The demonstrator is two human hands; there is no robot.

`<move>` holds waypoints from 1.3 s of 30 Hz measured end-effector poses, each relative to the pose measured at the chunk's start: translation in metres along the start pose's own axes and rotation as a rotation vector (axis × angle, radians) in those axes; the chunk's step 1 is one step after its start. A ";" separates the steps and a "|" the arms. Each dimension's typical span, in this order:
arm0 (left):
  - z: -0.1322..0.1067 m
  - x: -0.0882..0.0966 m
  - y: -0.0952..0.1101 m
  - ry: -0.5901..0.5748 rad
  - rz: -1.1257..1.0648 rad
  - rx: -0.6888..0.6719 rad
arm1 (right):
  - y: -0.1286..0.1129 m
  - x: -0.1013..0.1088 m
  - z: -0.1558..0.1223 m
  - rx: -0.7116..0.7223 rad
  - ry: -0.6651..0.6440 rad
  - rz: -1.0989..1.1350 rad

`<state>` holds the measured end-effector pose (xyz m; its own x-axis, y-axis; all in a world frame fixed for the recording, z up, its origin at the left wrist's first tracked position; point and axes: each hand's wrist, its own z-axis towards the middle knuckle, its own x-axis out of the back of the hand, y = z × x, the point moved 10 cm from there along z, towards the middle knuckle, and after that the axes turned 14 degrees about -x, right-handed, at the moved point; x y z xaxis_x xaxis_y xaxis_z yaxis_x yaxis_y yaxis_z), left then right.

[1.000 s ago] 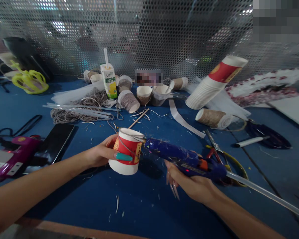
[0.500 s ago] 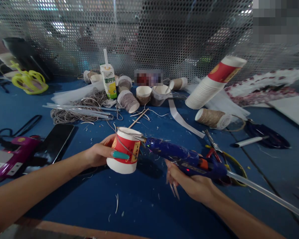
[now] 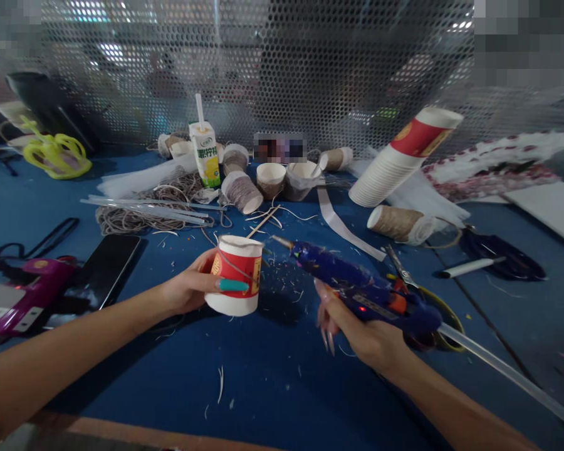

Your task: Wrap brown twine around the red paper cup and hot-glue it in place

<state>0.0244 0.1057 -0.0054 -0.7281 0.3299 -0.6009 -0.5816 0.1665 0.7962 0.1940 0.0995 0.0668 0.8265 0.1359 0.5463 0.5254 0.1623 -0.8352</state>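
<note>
Paper cup (image 3: 230,303) smooth, matt; glue gun (image 3: 341,266) blue plastic, slight sheen; glue stick (image 3: 512,371) smooth, translucent; twine (image 3: 181,188) rough, fibrous; phone (image 3: 110,263) glossy; screen (image 3: 319,69) perforated metal.

Cup (image 3: 240,265) left of glue gun (image 3: 352,279) (near)

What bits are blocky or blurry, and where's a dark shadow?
Head view: blocky squares hide both top corners and a patch at the mesh screen's foot; head view: a soft shadow darkens the blue table, right of the paper cup in the picture; head view: shapes beyond the mesh look blurry.
</note>
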 end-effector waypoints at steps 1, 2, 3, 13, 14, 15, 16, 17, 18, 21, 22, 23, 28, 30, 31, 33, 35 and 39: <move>0.001 0.004 0.002 0.033 0.030 -0.029 | 0.000 0.007 0.003 0.009 0.079 -0.039; 0.002 0.007 0.004 0.065 0.062 -0.058 | 0.001 0.014 0.007 0.010 0.158 -0.078; 0.002 0.010 0.006 0.095 0.095 -0.084 | 0.004 0.020 0.011 -0.007 0.228 -0.114; 0.003 0.024 0.002 0.215 0.282 -0.151 | 0.048 0.044 0.049 -0.169 0.418 -0.870; 0.003 0.024 0.002 0.214 0.284 -0.160 | 0.053 0.045 0.052 -0.169 0.403 -0.866; 0.003 0.024 0.002 0.213 0.289 -0.169 | 0.058 0.045 0.055 -0.160 0.377 -0.847; 0.003 0.024 0.002 0.210 0.295 -0.177 | 0.061 0.044 0.057 -0.152 0.349 -0.831; 0.003 0.023 0.002 0.203 0.306 -0.182 | 0.062 0.043 0.058 -0.149 0.333 -0.825; 0.003 0.022 0.003 0.191 0.320 -0.183 | 0.061 0.044 0.058 -0.146 0.332 -0.823; 0.003 0.015 0.003 0.129 0.350 -0.170 | 0.036 0.046 0.044 -0.075 0.425 -0.771; 0.002 0.013 0.002 0.105 0.351 -0.164 | 0.021 0.046 0.036 -0.008 0.457 -0.721; 0.002 0.010 0.002 0.082 0.349 -0.159 | 0.005 0.043 0.026 0.084 0.475 -0.643; -0.001 -0.002 -0.001 -0.015 0.360 -0.172 | -0.045 -0.002 -0.014 0.414 -0.006 -0.080; -0.002 -0.007 0.001 -0.057 0.378 -0.193 | -0.052 -0.029 -0.027 0.452 -0.245 -0.042; -0.002 -0.009 0.001 -0.070 0.390 -0.196 | -0.053 -0.039 -0.032 0.461 -0.313 -0.065; -0.002 -0.011 0.002 -0.084 0.426 -0.188 | -0.053 -0.052 -0.037 0.461 -0.371 -0.132; -0.002 -0.011 0.003 -0.084 0.468 -0.185 | -0.052 -0.058 -0.037 0.450 -0.379 -0.184; -0.001 -0.011 0.000 -0.095 0.454 -0.165 | -0.048 -0.057 -0.033 0.448 -0.359 -0.206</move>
<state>0.0321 0.1012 0.0018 -0.8895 0.4199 -0.1800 -0.2681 -0.1609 0.9499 0.1278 0.0520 0.0736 0.5560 0.3660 0.7463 0.4668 0.6054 -0.6446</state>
